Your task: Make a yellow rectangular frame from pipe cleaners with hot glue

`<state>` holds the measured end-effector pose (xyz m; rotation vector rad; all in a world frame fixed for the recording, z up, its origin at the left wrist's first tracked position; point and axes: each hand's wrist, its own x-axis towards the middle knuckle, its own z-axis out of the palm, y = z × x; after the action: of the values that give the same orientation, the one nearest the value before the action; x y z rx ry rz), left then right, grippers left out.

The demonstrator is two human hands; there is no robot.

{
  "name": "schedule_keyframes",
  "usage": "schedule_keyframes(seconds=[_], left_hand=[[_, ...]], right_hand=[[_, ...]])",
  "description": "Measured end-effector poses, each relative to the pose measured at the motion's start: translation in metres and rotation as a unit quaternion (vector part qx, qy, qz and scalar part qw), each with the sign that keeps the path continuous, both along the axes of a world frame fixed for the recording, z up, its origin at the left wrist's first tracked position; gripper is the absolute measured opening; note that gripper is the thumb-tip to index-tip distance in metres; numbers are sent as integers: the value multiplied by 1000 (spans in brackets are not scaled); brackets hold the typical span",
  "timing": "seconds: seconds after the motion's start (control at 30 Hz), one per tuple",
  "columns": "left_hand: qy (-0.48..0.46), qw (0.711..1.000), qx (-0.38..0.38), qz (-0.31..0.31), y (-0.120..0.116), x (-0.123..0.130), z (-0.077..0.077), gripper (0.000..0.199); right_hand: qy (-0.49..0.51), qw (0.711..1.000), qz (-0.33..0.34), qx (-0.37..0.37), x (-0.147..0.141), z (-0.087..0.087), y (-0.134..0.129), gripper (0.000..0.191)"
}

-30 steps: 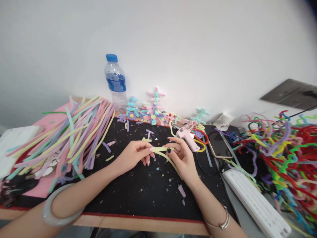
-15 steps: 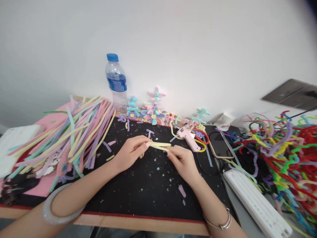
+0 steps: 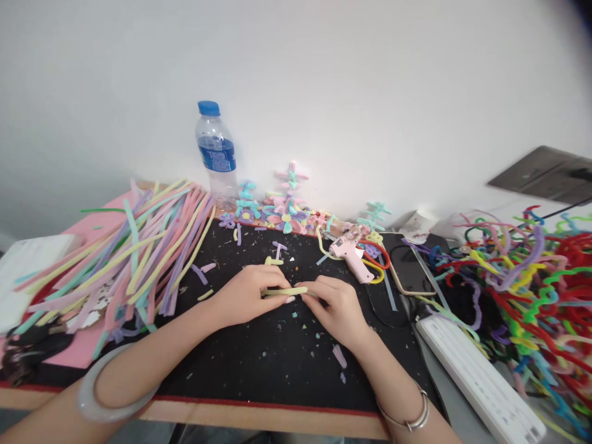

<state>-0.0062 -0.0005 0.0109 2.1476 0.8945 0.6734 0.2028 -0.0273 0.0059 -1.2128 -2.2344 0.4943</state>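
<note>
Between my two hands lies a short pale-yellow pipe cleaner [image 3: 287,291], held roughly level just above the black mat [image 3: 222,376]. My left hand [image 3: 247,293] pinches its left part, with thumb and fingers closed over it. The fingertips of my right hand [image 3: 333,302] close on the other end. Just beyond my left fingers, a small yellow pipe-cleaner piece [image 3: 274,261] rests on the mat beside a purple T-shaped piece [image 3: 279,249]. Parts of the held strip are hidden by my fingers.
Pastel pipe cleaners [image 3: 139,246] are heaped at the left. Behind the mat stand a water bottle [image 3: 216,154] and finished pipe-cleaner shapes [image 3: 291,209]. Rightward lie a pink glue gun [image 3: 352,256], a phone [image 3: 413,270], a white power strip [image 3: 481,376] and a tangle of bright pipe cleaners [image 3: 546,290].
Both hands have come slightly down and nearer the camera with the yellow strip, which now lies flatter between them. A small yellow piece now shows on the mat behind my left hand.
</note>
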Motion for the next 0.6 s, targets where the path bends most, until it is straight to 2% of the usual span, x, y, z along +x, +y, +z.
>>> schedule_keyframes(seconds=[0.1, 0.2, 0.3, 0.4, 0.47, 0.6], left_hand=[[-6, 1000, 15, 19, -1, 2, 0, 19], [-32, 997, 12, 66, 1, 1, -1, 20], [-67, 994, -13, 91, 2, 1, -1, 23], [-78, 992, -69, 66, 0, 2, 0, 24], [-76, 991, -102, 40, -3, 4, 0, 22], [-83, 985, -153, 12, -8, 9, -1, 16]], right_hand=[[80, 996, -34, -5, -3, -2, -3, 15], [185, 976, -99, -54, -3, -2, -3, 8], [330, 923, -134, -147, -2, -2, -1, 9], [436, 866, -98, -224, -3, -4, 1, 13], [437, 863, -75, -243, -5, -5, 0, 14], [360, 896, -27, -259, -12, -6, -5, 18]])
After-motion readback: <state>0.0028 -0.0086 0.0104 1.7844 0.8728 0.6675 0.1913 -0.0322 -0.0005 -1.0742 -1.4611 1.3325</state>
